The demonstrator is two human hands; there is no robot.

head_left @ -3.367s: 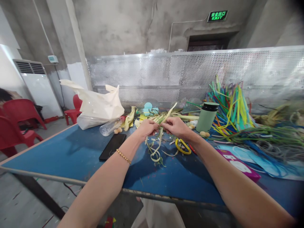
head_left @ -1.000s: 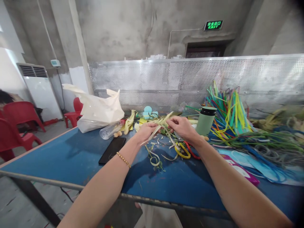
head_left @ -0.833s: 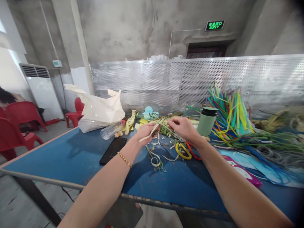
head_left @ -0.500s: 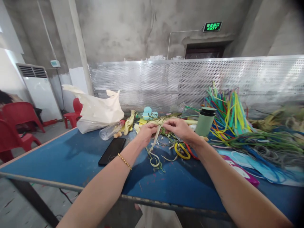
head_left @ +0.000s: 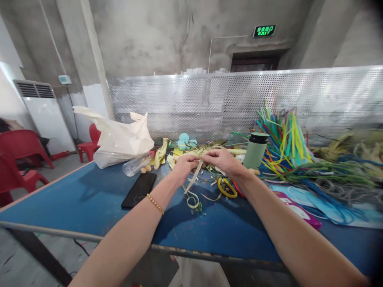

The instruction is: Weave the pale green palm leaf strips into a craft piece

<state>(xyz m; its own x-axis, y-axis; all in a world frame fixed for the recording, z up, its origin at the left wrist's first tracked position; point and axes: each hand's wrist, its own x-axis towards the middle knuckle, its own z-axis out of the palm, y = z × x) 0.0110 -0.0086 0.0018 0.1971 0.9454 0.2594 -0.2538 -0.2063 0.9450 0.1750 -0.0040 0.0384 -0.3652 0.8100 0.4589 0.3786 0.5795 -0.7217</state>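
My left hand (head_left: 183, 166) and my right hand (head_left: 220, 160) meet above the blue table (head_left: 74, 195), fingertips pinched together on a pale yellow-green leaf strip (head_left: 196, 174) whose free end hangs down toward the tabletop. Below my hands lie curled strip offcuts (head_left: 193, 200) and yellow-handled scissors (head_left: 226, 188). A bundle of similar pale strips (head_left: 206, 150) lies just behind my hands.
A black phone (head_left: 138, 189) lies left of my hands, with a clear bottle (head_left: 136, 164) and a white plastic bag (head_left: 121, 137) behind it. A green flask (head_left: 254, 150), coloured strips (head_left: 284, 137) and green stems (head_left: 329, 171) fill the right. Red chairs (head_left: 18, 159) stand at left.
The strip's free end, held out to the left a second ago, now hangs down between my hands. My hands have drawn close together and stay pinched on it.
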